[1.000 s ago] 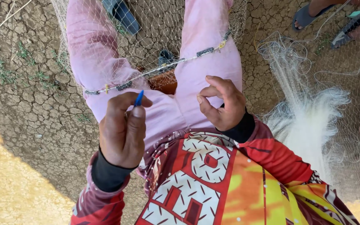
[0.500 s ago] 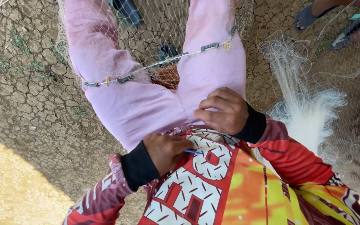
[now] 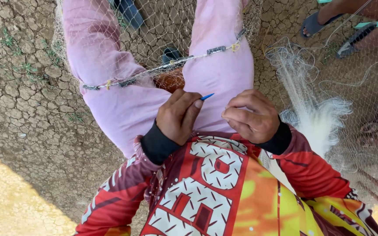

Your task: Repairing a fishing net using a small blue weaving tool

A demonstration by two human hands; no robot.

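Bright outdoor daylight, hard sun. Lower-left corner of the cracked ground [image 3: 18, 131] is sunlit and nearly blown out; a sharp-edged shadow covers the rest, so the light comes from behind the wearer. Centre is sharp, mesh threads resolve. White net bundle [image 3: 316, 118] slightly overexposed. Mild wide-angle stretch at edges.

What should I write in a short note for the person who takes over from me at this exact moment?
Left hand: closed on a blue netting needle, tip pointing toward the other hand.
Right hand: fingers curled, pinching the fine fishing net on the lap.
The net lies over both pink trouser legs; its weighted edge rope crosses the knees. A loose white bunch of net lies on the cracked ground beside the right arm.
Done and left: cannot tell; the mesh under the hands is too fine to judge.
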